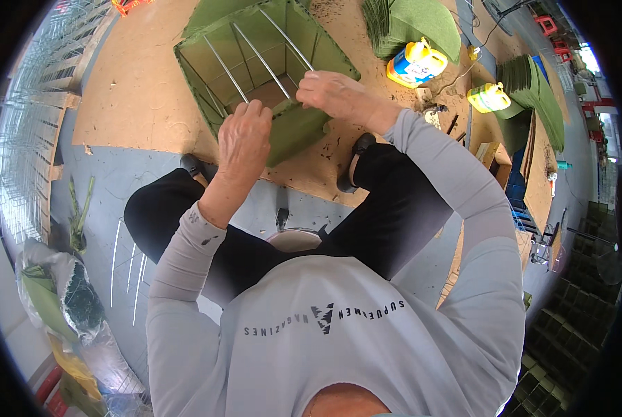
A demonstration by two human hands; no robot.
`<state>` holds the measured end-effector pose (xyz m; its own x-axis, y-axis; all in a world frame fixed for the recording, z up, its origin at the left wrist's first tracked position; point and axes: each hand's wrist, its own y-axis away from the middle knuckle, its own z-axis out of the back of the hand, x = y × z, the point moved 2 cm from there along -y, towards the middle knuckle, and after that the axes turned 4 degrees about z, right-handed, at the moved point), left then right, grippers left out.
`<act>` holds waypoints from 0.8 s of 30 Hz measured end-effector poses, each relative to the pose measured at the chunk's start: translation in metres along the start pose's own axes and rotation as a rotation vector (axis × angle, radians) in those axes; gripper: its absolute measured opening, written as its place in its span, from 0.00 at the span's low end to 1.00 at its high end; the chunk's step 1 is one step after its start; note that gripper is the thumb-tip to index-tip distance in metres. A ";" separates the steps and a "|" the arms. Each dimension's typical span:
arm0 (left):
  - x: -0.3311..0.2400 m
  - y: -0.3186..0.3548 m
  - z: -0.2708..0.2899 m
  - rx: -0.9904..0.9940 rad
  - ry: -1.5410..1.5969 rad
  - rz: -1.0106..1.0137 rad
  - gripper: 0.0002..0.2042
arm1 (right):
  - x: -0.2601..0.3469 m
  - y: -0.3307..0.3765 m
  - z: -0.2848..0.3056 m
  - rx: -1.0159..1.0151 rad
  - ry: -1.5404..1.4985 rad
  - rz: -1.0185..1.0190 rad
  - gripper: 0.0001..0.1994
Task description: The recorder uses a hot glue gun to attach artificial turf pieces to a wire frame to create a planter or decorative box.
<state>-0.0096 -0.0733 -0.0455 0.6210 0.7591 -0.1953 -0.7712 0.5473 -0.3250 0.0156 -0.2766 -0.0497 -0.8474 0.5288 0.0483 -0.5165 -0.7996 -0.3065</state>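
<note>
Green box (297, 142), rods (261, 61) across its mouth, left hand (245, 135) and right hand (335, 97), each grip pinched on near rim (287, 110).

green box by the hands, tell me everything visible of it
The green box looks felt-covered, with a dark-specked rim. It rests on brown sheeting, open toward the camera; three silvery rods cross the opening, with thin wires inside. The left hand and right hand seem to touch its near edge.

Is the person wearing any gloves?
No, the left hand and right hand are bare, both at the near rim of the green box.
</note>
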 end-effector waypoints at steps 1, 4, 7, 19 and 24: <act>0.003 0.002 -0.003 0.005 -0.007 0.030 0.05 | 0.002 -0.004 -0.004 -0.004 -0.001 0.003 0.01; 0.003 0.000 -0.008 -0.010 -0.028 0.014 0.05 | 0.009 -0.009 -0.010 0.015 0.052 0.024 0.01; 0.000 0.002 -0.011 -0.018 -0.043 -0.076 0.06 | 0.011 -0.009 -0.008 0.045 0.102 0.025 0.03; -0.011 -0.007 -0.010 -0.127 0.118 -0.043 0.08 | 0.010 0.006 0.006 0.012 -0.049 -0.082 0.06; -0.012 -0.010 -0.030 -0.109 0.072 -0.065 0.08 | 0.012 -0.004 -0.012 -0.023 -0.040 -0.041 0.02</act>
<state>-0.0053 -0.0988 -0.0680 0.6806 0.6938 -0.2355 -0.7118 0.5501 -0.4368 0.0090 -0.2634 -0.0592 -0.8299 0.5490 0.0991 -0.5484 -0.7702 -0.3255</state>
